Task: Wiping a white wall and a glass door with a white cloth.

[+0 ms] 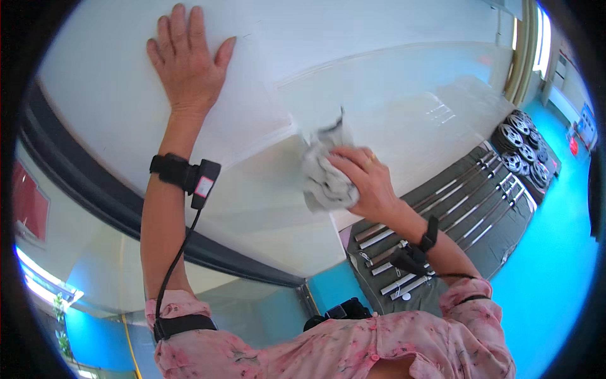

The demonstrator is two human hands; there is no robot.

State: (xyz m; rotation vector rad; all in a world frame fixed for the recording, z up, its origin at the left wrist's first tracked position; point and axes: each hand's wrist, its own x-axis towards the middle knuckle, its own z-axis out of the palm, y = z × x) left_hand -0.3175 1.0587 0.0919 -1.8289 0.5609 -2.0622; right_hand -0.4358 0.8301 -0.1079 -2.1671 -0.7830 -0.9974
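My left hand (191,66) lies flat with spread fingers against a white wall (265,61), holding nothing. Bunched in my right hand (369,177) is a crumpled grey-white cloth (329,177), with a dark-edged corner sticking up from it. The cloth is over the glossy, cream-coloured lower part of the wall (407,113), slightly blurred. Whether it touches the surface there cannot be told. A black strap with a small device (206,184) and a cable sits on my left forearm; another black strap (429,234) is around my right wrist.
Several metal barbell bars (454,203) lie on a dark mat (497,237) at the foot of the wall. Stacked weight plates (521,142) stand beyond them. A dark frame edge (118,208) runs along the left. The floor (558,265) is bright blue.
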